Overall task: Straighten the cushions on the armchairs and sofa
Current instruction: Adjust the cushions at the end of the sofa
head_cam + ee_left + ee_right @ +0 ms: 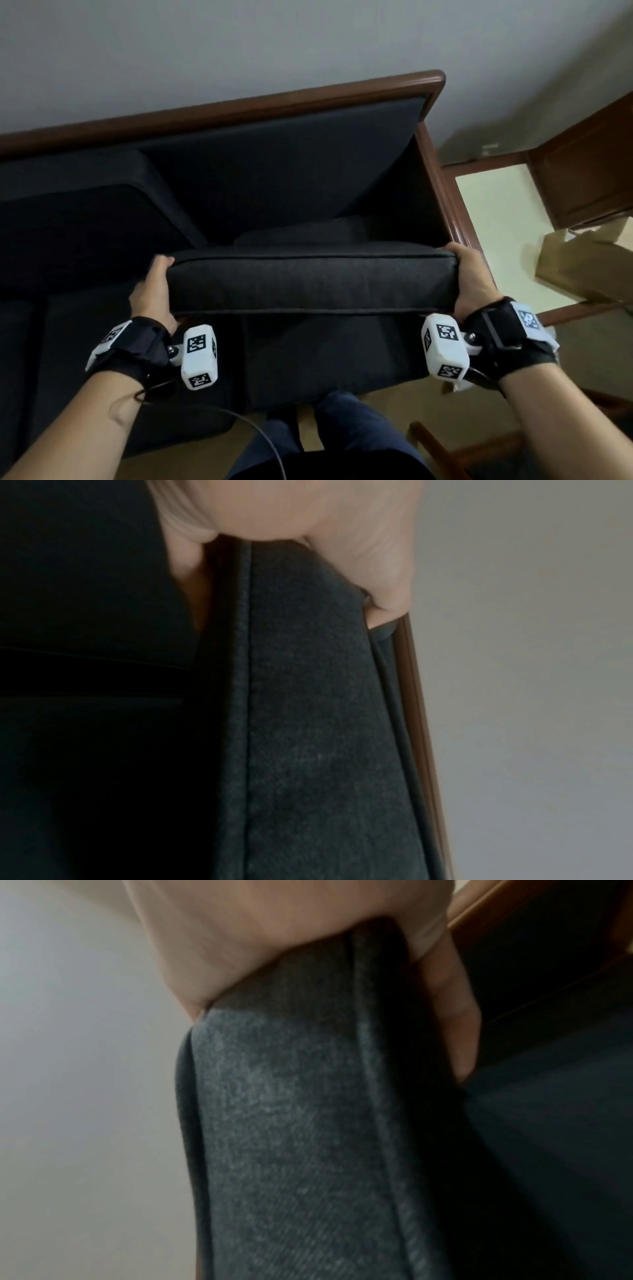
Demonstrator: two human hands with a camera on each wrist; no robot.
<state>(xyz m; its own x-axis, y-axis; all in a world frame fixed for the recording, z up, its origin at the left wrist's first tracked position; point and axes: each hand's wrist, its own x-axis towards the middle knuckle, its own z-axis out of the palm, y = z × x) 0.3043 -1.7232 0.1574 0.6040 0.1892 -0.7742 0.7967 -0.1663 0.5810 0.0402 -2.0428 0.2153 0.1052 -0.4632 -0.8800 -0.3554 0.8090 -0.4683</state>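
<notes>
A dark grey piped cushion (311,277) is held up in front of me, edge-on, above the right seat of the dark sofa (274,178) with a brown wooden frame. My left hand (154,291) grips its left end, thumb over the top edge. My right hand (469,277) grips its right end. In the left wrist view the cushion (308,696) sits clamped between thumb and fingers of the left hand (291,515). The right wrist view shows the cushion (291,1110) wedged in the right hand (274,942). A back cushion (85,219) leans at the sofa's left.
The wooden armrest (442,192) runs just beyond my right hand. A glass-topped side table (500,219) and a cardboard box (589,263) stand to the right. A wooden cabinet (589,171) stands behind them. My legs (342,438) are close to the sofa front.
</notes>
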